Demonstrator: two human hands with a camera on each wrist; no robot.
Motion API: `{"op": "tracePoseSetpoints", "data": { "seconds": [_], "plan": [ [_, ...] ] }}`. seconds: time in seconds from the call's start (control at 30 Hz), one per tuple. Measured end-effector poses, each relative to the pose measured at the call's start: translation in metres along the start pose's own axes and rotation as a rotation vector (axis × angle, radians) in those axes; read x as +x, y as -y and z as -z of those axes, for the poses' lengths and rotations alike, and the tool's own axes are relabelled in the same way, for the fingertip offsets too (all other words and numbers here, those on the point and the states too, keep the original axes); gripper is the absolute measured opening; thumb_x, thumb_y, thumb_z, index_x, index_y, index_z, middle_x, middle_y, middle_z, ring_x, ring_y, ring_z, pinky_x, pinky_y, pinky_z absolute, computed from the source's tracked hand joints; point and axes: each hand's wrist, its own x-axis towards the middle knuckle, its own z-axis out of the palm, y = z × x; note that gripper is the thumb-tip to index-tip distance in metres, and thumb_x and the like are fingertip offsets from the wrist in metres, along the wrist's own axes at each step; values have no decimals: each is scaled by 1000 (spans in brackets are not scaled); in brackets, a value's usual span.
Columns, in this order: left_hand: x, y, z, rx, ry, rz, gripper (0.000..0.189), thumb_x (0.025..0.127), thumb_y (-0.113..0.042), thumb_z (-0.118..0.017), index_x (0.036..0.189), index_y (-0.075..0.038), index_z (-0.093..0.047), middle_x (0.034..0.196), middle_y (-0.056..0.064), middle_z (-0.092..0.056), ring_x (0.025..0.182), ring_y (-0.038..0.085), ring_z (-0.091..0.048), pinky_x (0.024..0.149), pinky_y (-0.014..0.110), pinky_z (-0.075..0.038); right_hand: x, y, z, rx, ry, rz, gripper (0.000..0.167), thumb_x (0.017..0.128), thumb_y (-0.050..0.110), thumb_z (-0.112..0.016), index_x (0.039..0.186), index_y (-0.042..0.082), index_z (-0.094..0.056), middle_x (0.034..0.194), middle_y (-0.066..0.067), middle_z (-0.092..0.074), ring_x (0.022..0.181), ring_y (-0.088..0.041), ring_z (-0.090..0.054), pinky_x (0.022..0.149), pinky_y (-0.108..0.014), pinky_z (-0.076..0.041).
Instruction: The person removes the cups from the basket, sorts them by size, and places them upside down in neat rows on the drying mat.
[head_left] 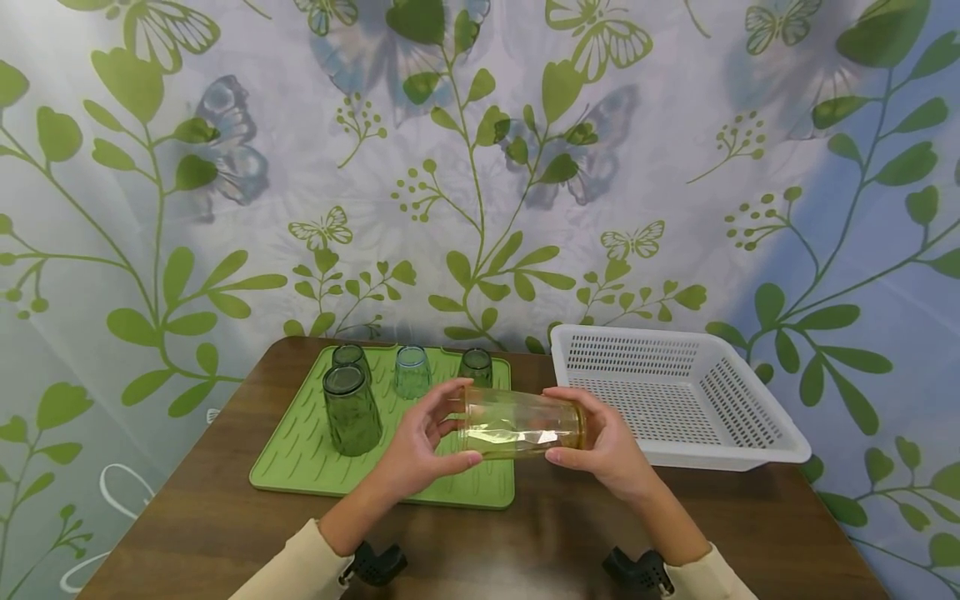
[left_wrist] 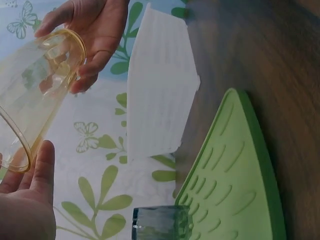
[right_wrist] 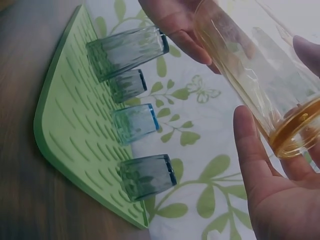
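Between my two hands a clear yellow drinking glass (head_left: 517, 427) lies sideways in the air, over the right edge of a green drying mat (head_left: 300, 460). My left hand (head_left: 426, 446) grips its left end, thumb in front and fingers behind. At the other end, my right hand (head_left: 613, 446) holds the glass between thumb and fingers. The right wrist view shows a thick amber base (right_wrist: 300, 127) on the right hand's side. In the left wrist view, the open rim (left_wrist: 15, 142) is beside the left fingers.
On the mat stand a tall green glass (head_left: 352, 412), a dark green glass (head_left: 350, 356) partly behind it, a small bluish glass (head_left: 412, 375) and another dark glass (head_left: 477, 367). A white perforated basket (head_left: 750, 454) sits at the right of the brown table (head_left: 187, 525), before a leaf-patterned cloth.
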Motion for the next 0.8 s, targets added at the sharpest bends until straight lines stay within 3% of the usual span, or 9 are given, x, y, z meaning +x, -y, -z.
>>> {"op": "tracePoseSetpoints", "data": {
  "seconds": [0.13, 0.43, 0.63, 0.8],
  "plan": [
    [-1, -3, 5, 13, 11, 19, 84, 85, -4, -82, 156, -13, -39, 148, 19, -47, 129, 18, -55, 107, 27, -52, 3, -3, -2, -14, -26, 11, 72, 80, -8, -81, 143, -5, -48, 130, -2, -62, 108, -18, -68, 83, -33, -64],
    [-7, -7, 21, 101, -9, -19, 88, 85, 2, -80, 158, -18, -35, 153, 15, -45, 136, 23, -52, 111, 36, -51, 9, -3, -4, -38, -72, 3, 67, 81, -4, -81, 141, 1, -53, 128, -2, -59, 108, -18, -66, 82, -34, -64],
    [-17, -12, 37, 201, -63, -55, 87, 85, 4, -80, 158, -18, -37, 154, 11, -46, 138, 16, -52, 112, 32, -49, 12, -2, -4, -55, -82, 7, 70, 81, -4, -82, 143, -5, -49, 128, -2, -59, 108, -18, -67, 83, -35, -64],
    [-22, -17, 49, 251, -88, -115, 85, 84, 9, -78, 156, -12, -38, 151, 13, -48, 135, 12, -53, 110, 28, -50, 15, -3, -5, -60, -95, 7, 73, 81, -4, -82, 144, -9, -45, 128, -1, -59, 107, -17, -67, 81, -34, -64]
  ]
}}
